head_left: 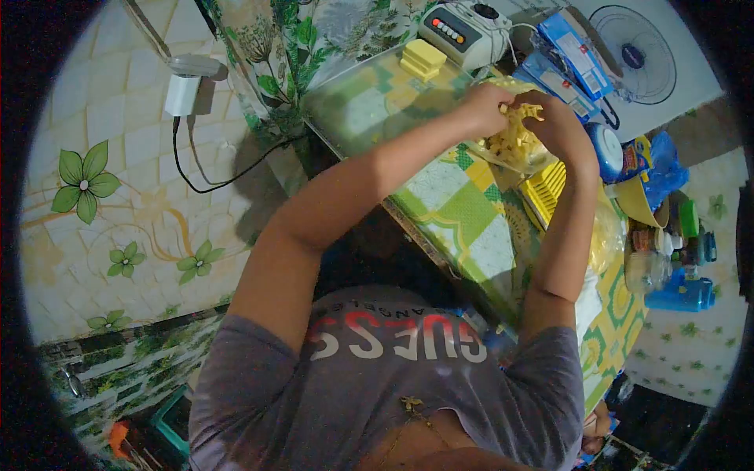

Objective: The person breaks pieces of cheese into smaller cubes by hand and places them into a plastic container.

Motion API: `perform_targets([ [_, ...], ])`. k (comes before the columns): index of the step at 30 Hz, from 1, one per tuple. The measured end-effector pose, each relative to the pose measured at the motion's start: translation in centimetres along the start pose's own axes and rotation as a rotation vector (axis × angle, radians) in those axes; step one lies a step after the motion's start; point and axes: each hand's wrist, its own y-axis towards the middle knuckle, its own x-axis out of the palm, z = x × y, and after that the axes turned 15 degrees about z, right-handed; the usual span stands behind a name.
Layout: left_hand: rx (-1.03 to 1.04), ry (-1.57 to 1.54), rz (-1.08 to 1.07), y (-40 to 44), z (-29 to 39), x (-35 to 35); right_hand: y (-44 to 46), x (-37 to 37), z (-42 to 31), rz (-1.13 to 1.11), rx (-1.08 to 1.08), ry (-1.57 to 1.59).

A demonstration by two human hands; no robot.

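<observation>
A clear plastic bag (514, 161) full of small yellow pieces (503, 145) sits near the table's far side; I cannot make out what the pieces are. At its mouth, my left hand (488, 110) is closed, with the fingers bunched at the rim. Opposite, my right hand (554, 125) curls its fingers over the top, and a few yellow strips (532, 111) show at the fingertips. Below my right wrist lies a yellow slotted plastic tool (543, 192), partly covered by the forearm.
A white appliance with buttons (463, 38) and a yellow block-like stack (424, 60) stand at the back of the patterned table (463, 228). Blue boxes (573, 59), a fan (632, 55), a blue-and-white bowl (605, 151), a yellow bowl (640, 200) and several jars are on the right.
</observation>
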Motion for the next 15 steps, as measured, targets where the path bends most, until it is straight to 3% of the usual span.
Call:
perform_targets([
  [15, 0.064, 0.095, -0.055, 0.3, -0.5, -1.4, -0.2, 0.0, -1.1, -0.002, -0.011, -0.120],
])
